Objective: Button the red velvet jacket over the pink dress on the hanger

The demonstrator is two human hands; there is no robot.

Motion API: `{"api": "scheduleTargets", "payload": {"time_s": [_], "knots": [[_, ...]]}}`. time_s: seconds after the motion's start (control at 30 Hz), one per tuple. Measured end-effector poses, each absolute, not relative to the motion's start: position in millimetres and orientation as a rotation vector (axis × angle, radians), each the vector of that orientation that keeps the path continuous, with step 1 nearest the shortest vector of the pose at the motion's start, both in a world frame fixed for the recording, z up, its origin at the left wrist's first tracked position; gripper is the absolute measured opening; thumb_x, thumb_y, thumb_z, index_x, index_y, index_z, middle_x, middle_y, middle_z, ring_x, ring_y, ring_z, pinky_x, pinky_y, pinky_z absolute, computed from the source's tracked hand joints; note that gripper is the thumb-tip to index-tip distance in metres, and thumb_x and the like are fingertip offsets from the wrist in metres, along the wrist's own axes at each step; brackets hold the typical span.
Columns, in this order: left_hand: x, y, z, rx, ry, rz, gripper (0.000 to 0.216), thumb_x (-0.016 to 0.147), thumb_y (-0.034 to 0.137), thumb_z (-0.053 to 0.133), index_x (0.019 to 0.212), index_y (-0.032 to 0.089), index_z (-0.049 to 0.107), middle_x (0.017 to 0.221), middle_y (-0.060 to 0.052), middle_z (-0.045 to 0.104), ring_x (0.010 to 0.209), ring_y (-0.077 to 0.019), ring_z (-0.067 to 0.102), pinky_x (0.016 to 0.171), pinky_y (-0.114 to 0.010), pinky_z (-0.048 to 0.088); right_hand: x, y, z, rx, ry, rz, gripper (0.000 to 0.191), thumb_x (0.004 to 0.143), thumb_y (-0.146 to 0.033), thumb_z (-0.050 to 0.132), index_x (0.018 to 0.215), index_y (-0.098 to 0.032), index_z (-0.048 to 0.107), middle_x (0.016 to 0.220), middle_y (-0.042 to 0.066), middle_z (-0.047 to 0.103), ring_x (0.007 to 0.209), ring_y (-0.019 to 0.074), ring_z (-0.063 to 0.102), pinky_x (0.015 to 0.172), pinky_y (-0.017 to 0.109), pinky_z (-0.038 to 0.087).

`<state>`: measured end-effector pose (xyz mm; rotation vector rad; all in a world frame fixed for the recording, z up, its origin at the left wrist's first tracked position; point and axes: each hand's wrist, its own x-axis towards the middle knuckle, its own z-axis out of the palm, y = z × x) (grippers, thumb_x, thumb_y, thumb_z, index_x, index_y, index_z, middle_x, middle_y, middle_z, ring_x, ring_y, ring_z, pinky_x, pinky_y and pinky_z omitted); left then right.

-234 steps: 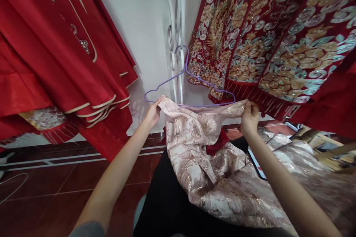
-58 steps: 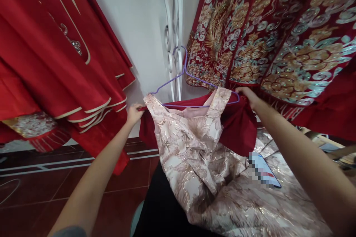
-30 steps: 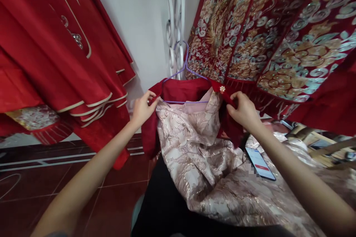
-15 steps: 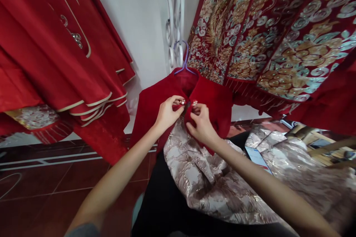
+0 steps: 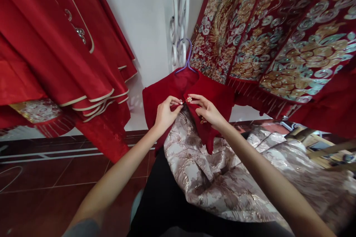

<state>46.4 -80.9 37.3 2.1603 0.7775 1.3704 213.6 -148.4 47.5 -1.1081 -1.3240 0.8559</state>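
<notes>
A red jacket hangs at chest height on a purple hanger, its front parted below the collar. My left hand is closed in a pinch on one front edge, at a small jewelled button. Opposite it, my right hand grips the other front edge. Its fingertips touch a flower-shaped beaded button, and another beaded button shows under the hand. The two edges nearly meet between my fingertips. Below the opening, a pale pink brocade cloth with a metallic sheen spreads over my lap.
Red garments with cream piping hang on the left. A heavily embroidered, fringed red garment hangs on the right. White scrolled metalwork carries the hanger. A low white rail runs above the tiled floor.
My right hand has shifted its fingers up onto the flower-shaped button, uncovering the lower beaded button. The view has moved slightly, and my right forearm now covers the phone on the brocade.
</notes>
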Motion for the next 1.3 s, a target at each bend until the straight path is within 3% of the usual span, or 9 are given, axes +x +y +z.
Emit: {"api": "scheduleTargets", "payload": {"time_s": [0.13,0.27,0.4,0.63,0.97,1.3], "knots": [[45,-78,35,2.117,0.813,1.385,0.011,0.077,0.018,0.065,0.087,0.020,0.060,0.089,-0.001,0.070,0.084,-0.0137,0.066,0.082,-0.028,0.052,215,-144,51,-1.122,-1.173,0.885,0.029,0.071,-0.027,0.063,0.098,-0.019,0.062,0.094,0.005,0.069,0.093,0.0176,0.062,0.088,0.033,0.049],[47,-78,38,2.110,0.888,1.405,0.008,0.077,0.021,0.065,0.084,0.020,0.062,0.089,-0.001,0.071,0.085,-0.0147,0.066,0.084,-0.028,0.050,217,-136,49,-1.098,-1.267,0.891,0.031,0.071,-0.038,0.071,0.092,-0.018,0.063,0.087,0.005,0.070,0.086,0.0163,0.065,0.089,0.033,0.048],[50,-78,41,2.129,0.917,1.377,0.006,0.078,0.022,0.064,0.084,0.020,0.064,0.089,0.000,0.071,0.086,-0.0150,0.066,0.086,-0.028,0.049,217,-128,47,-1.120,-1.463,0.686,0.030,0.075,-0.041,0.068,0.092,-0.017,0.061,0.082,0.004,0.067,0.079,0.0151,0.064,0.079,0.030,0.051],[47,-76,38,2.114,0.899,1.330,0.006,0.079,0.022,0.064,0.085,0.020,0.063,0.091,-0.001,0.071,0.088,-0.0160,0.066,0.086,-0.030,0.049,214,-127,49,-1.211,-1.631,0.386,0.022,0.085,-0.037,0.057,0.096,-0.019,0.058,0.083,0.004,0.065,0.074,0.0146,0.061,0.066,0.027,0.049],[47,-68,30,2.037,0.822,1.311,0.013,0.077,0.016,0.063,0.089,0.018,0.058,0.093,-0.003,0.069,0.090,-0.0147,0.065,0.083,-0.028,0.049,209,-133,58,-1.230,-1.688,0.285,0.015,0.087,-0.032,0.053,0.096,-0.020,0.056,0.086,0.004,0.065,0.077,0.0153,0.061,0.068,0.027,0.048],[48,-68,33,2.125,0.869,1.291,0.010,0.078,0.017,0.061,0.086,0.019,0.067,0.092,-0.003,0.072,0.086,-0.0166,0.067,0.085,-0.031,0.050,209,-134,62,-1.249,-1.835,0.206,0.014,0.089,-0.029,0.049,0.099,-0.020,0.055,0.087,0.004,0.065,0.076,0.0158,0.061,0.068,0.028,0.048]]}}
